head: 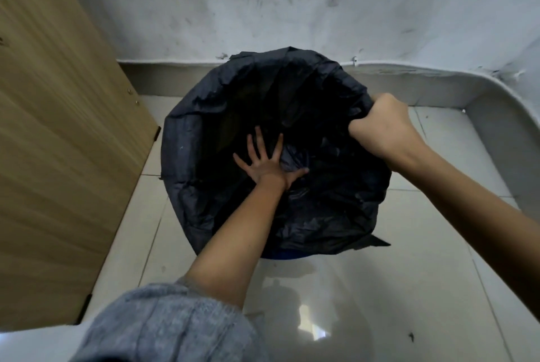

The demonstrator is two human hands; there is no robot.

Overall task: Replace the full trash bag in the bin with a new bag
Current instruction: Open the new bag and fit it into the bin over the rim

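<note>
The left hand (267,164) pressed flat, fingers spread, deep inside the black trash bag (204,139); the right hand (380,124) gripped its edge at the bin's right rim.

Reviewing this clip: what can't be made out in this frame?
- Bin: head view shows only a blue sliver; the black bag drapes over the rest.
- Bag's bottom: too dark; the left hand is spread inside.
- Right hand fingertips: curled into the bag's edge.
- Wooden panel: cut off by the frame's left and top edges.
</note>
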